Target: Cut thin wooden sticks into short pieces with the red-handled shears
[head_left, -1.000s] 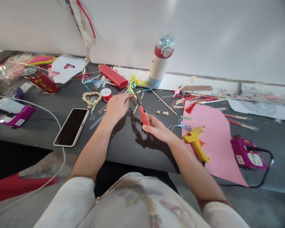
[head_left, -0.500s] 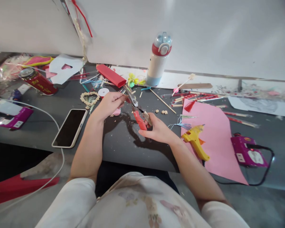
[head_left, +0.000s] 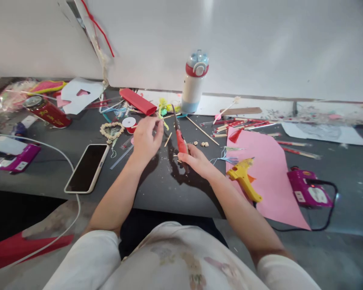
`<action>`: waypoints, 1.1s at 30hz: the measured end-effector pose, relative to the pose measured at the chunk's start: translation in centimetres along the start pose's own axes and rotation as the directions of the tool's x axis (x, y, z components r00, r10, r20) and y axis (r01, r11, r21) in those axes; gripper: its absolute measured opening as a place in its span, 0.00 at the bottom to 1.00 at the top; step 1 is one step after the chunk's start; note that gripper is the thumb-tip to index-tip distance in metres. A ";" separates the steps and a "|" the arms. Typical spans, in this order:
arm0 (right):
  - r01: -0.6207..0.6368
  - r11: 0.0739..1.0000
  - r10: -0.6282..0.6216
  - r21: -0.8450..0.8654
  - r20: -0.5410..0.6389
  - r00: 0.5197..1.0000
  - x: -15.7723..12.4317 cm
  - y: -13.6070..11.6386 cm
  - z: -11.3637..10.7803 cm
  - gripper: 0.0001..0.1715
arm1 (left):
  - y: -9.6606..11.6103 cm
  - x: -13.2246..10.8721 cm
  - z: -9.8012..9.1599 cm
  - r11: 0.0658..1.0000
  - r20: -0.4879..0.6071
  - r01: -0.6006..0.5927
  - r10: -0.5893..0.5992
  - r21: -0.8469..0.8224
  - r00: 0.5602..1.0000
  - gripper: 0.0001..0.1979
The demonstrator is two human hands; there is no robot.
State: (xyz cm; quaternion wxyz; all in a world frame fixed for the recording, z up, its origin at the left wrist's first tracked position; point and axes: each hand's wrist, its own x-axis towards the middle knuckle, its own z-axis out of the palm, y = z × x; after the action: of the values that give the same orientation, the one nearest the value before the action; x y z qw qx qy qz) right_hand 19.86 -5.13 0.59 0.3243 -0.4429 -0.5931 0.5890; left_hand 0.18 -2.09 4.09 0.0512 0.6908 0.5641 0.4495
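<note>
My right hand (head_left: 196, 160) is wrapped round the red-handled pliers (head_left: 180, 141), which are turned nearly edge-on with the jaws pointing away from me. To the left, my left hand (head_left: 148, 137) is raised over the table, its thumb and fingers curled together; anything between the fingertips is too small to make out. A short wooden stick piece (head_left: 168, 139) lies between the hands. Small wooden bits (head_left: 204, 143) lie beyond my right hand. Past the left fingertips are yellow strands (head_left: 162, 105) and a red packet (head_left: 138, 101). A white spool (head_left: 128, 122) sits left of that hand.
A bottle (head_left: 194, 82) stands at the back. Rightward are a pink sheet (head_left: 269, 177), a yellow glue gun (head_left: 245, 179) and a purple corded box (head_left: 308, 188). Leftward lie a phone (head_left: 87, 168), a heart-shaped ornament (head_left: 111, 132) and a red can (head_left: 48, 112).
My left hand has drawn away from the pliers' jaws and its fingers have curled inward. The pliers have turned in my right hand to point more straight ahead. The view has shifted slightly.
</note>
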 end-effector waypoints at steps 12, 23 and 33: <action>0.106 0.993 -0.107 0.057 0.003 0.994 0.5 0.3 0.6 0.21 | 2.2 -1.8 3.4 0.573 0.683 0.623 -0.145 -0.533 0.716 0.36; 0.152 0.988 -0.153 0.032 0.034 0.988 0.4 0.3 0.6 0.17 | 2.0 -2.1 3.6 0.636 0.625 0.558 -0.148 -0.533 0.766 0.28; 0.131 0.990 -0.131 0.055 0.010 0.991 0.4 0.3 0.6 0.17 | 2.2 -1.9 3.6 0.681 0.609 0.545 -0.180 -0.489 0.772 0.33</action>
State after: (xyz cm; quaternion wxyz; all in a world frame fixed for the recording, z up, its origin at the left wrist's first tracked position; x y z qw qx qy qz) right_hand 19.19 -5.03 0.14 0.3702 -0.3902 -0.6068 0.5852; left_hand 4.34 -2.87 2.14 0.5244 0.5918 0.4701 0.3921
